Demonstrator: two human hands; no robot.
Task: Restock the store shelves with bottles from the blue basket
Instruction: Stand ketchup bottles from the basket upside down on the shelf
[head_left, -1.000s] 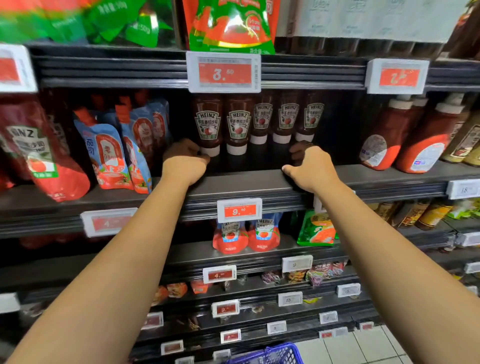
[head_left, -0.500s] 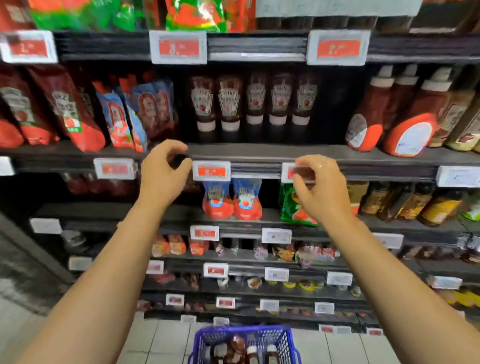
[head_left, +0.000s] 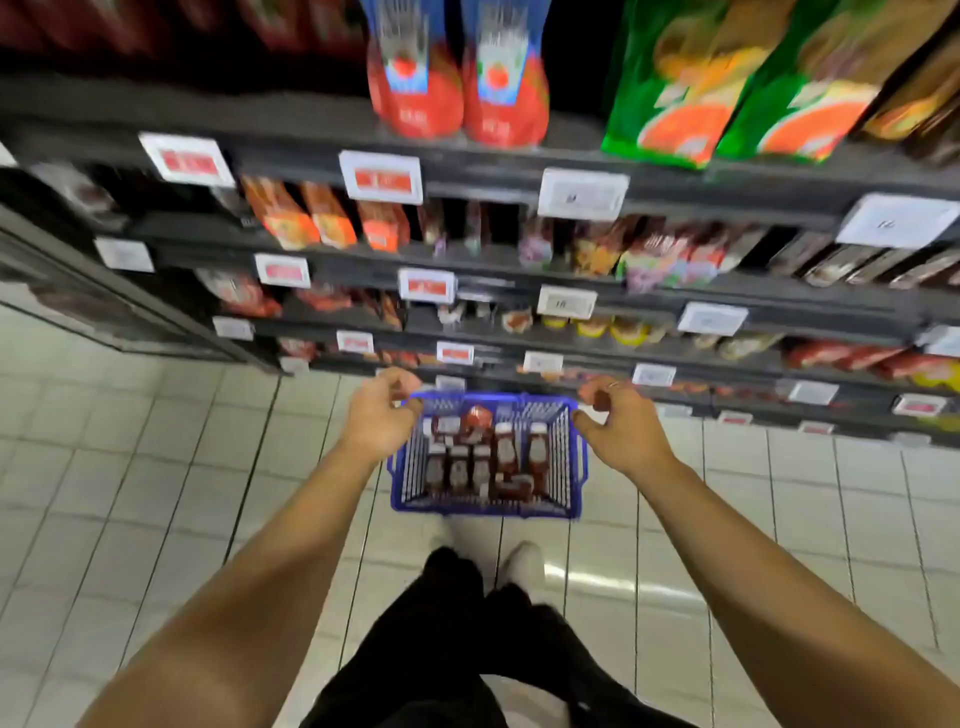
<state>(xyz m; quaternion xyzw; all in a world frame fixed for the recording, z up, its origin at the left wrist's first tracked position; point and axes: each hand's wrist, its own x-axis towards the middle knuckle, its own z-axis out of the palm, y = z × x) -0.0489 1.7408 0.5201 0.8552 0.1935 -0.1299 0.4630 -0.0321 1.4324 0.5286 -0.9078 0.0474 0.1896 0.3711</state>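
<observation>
One blue basket (head_left: 487, 508), two hands, and shelves of blurred stock.
In the basket lie roughly ten bottles (head_left: 505, 451), the exact number hard to read; on the top shelf stand two red pouches (head_left: 415, 98) and two green bags (head_left: 670, 104).

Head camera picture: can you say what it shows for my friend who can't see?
Two bare hands, left hand and right hand, reach down over a blue basket of dark sauce bottles on a white tiled floor. Neither hand holds anything. Behind are store shelves with blurry pouches and price tags.
</observation>
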